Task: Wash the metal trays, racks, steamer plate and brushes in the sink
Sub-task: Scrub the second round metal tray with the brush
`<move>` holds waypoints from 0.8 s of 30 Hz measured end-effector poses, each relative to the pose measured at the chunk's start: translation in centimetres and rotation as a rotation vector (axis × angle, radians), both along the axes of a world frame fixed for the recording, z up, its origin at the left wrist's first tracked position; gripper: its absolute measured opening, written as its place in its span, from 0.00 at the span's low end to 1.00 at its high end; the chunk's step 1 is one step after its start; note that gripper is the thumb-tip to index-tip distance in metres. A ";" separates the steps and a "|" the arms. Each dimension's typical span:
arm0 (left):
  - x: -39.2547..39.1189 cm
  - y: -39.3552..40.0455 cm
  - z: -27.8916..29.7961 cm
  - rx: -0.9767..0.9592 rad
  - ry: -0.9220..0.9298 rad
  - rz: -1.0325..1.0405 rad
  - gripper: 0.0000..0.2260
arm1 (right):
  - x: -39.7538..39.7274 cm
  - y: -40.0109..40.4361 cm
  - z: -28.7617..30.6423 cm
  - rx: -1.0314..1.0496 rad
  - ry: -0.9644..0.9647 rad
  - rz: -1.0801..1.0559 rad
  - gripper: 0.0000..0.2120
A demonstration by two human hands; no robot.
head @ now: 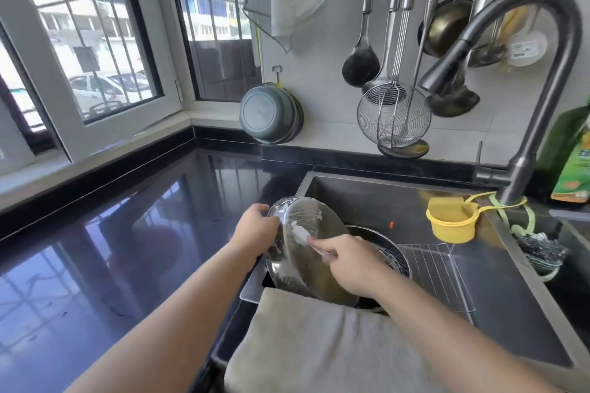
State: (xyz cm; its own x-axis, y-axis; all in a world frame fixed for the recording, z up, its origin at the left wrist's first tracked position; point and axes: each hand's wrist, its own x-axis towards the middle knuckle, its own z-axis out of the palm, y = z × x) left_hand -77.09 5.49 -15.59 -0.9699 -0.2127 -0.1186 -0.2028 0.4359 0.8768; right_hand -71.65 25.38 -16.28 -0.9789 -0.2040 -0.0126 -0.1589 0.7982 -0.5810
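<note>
Metal tray [306, 252] gripped by left hand [255, 226]; right hand [348, 260] brushing.

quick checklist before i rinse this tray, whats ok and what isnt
1. Left hand grips the tray rim: ok.
2. Right hand holds the brush on the tray: ok.
3. Tray soaped all over: cannot tell, foam shows only in patches.
4. Tray under the faucet spout: not ok, spout sits off to the right.
5. Water running: not ok, no stream visible.
6. Room in the sink: not ok, a rack and other metalware lie under the tray.
</note>
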 end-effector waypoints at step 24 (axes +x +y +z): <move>2.8 -12.3 0.9 0.081 -0.191 0.151 0.33 | 1.1 -7.9 5.8 0.313 0.014 0.305 0.30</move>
